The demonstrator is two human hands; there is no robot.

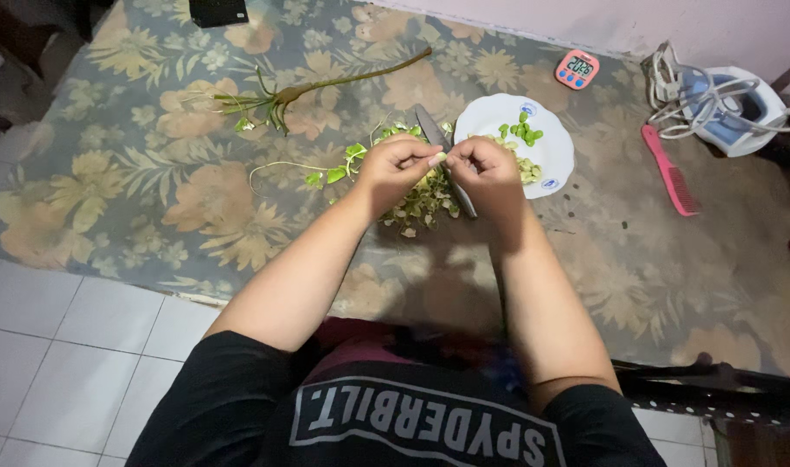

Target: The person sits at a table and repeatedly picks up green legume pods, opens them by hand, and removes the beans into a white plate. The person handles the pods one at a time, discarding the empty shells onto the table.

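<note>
- Left hand [397, 164] — fingers curled, pinching a small pale green piece [437, 159] at the fingertips, above the pile of leaves [421, 203].
- Right hand [488, 169] — clenched round a knife [443, 154]; the blade tip sticks up and away between the two hands, and a stretch of it shows below the fist.
- The two hands nearly touch, held over the floral mat [153, 173], just beside the white plate [546, 164].
- The plate holds green bits at its far side and paler pieces nearer the right hand.
- A leafy sprig [326, 173] trails left from the pile; a long stripped stem [326, 86] lies farther off, well apart from the hands.
- To the right on the mat: a pink comb [669, 180], a pink timer [577, 69] and a white-and-blue iron [728, 108] with its cord wound over it.
</note>
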